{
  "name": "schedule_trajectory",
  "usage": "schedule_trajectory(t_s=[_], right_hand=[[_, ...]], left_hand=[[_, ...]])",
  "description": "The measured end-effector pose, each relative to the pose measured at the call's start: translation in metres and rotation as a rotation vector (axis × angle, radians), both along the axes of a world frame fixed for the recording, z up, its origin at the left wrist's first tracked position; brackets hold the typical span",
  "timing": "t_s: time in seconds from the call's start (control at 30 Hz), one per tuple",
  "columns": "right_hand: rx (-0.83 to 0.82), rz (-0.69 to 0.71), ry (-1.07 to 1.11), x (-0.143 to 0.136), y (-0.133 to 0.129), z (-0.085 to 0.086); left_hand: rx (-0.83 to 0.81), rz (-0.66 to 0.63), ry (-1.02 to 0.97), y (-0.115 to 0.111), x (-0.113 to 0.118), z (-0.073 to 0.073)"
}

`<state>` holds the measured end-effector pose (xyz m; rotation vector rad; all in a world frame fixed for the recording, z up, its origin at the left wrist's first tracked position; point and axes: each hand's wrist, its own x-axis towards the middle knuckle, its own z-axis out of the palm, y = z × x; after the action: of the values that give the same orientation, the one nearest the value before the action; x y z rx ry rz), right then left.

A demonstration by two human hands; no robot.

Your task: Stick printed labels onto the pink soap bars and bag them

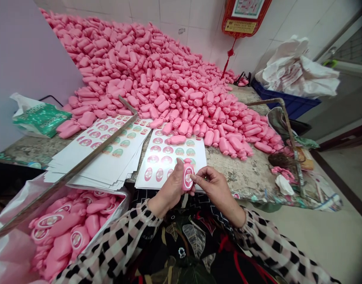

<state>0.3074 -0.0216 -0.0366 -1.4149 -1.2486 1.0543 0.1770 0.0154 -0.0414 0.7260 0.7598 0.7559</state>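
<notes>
Where the near edge of the desk crosses the head view, one upright pink bottle with oval label is held in the fingers of the left hand; right hand: fingers pinched narrow, touching the label. Sticker sheets: two stacks, just beyond and left. Bottle heap: far side. White bag: near left, labelled bottles inside.

PLACE: small workshop | worn, stained bench, ahead of left hand and right hand | huge heap of pink bottles, beyond both | stacks of sticker sheets, beside left hand and farther left | sack of labelled bottles, lower left of left hand | crate of white bags, far right of right hand
</notes>
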Motion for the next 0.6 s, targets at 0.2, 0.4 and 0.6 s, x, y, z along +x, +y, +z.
schedule_trajectory(t_s=[0.2, 0.4, 0.6], right_hand=[[0.016, 0.075, -0.345, 0.006, -0.005, 0.000], [-0.025, 0.230, -0.594, 0.009, -0.001, 0.008], [-0.129, 0.118, -0.874, 0.033, 0.036, -0.001]], left_hand=[[0.176, -0.132, 0.131, -0.003, -0.011, -0.001], [0.148, -0.116, 0.118, -0.002, -0.037, 0.005], [0.182, 0.425, 0.251, -0.013, -0.126, 0.032]])
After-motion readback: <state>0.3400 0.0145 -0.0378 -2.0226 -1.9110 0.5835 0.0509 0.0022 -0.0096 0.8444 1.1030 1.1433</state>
